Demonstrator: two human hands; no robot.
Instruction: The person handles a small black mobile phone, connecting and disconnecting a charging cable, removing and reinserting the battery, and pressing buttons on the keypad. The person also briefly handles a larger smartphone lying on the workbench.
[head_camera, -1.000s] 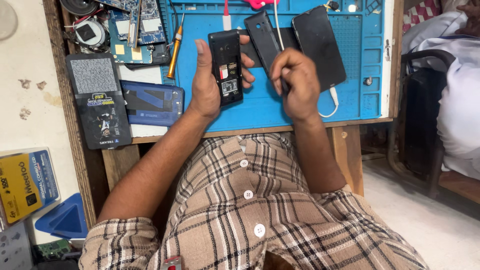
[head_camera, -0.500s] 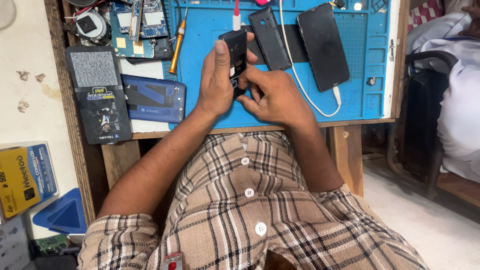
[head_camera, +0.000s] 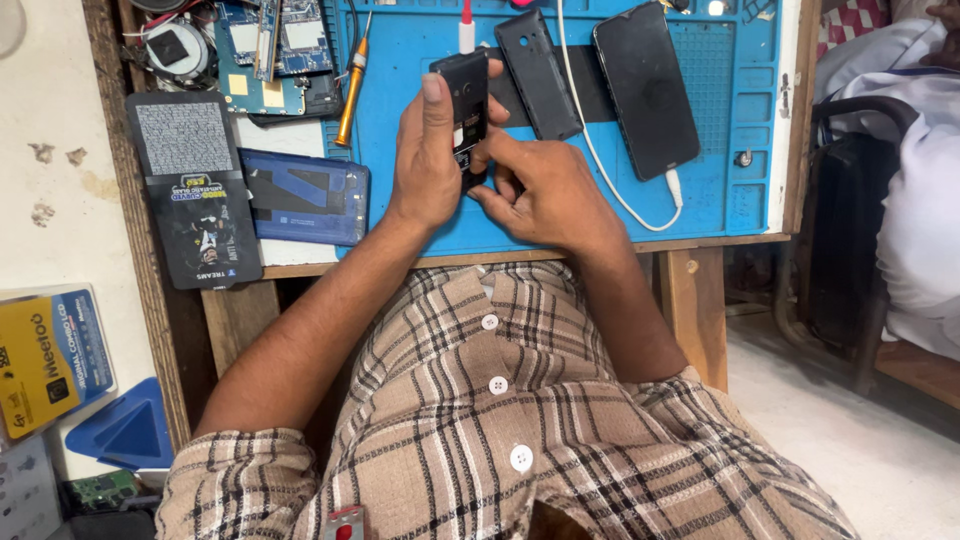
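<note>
Back cover (head_camera: 538, 75) lies off, far on the blue mat (head_camera: 420, 60); left hand (head_camera: 428, 150) grips the opened small black phone (head_camera: 468, 105); right hand (head_camera: 540, 185) pinches at its lower end; reassembly seems undone

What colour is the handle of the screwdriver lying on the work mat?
Orange: the screwdriver lies at the blue mat's left edge, seen in the head view.

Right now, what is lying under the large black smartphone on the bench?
The large black smartphone lies on the blue silicone work mat, its near end over the mat's grid of small squares. A white cable is plugged into that end. Whatever is directly beneath is covered.
</note>
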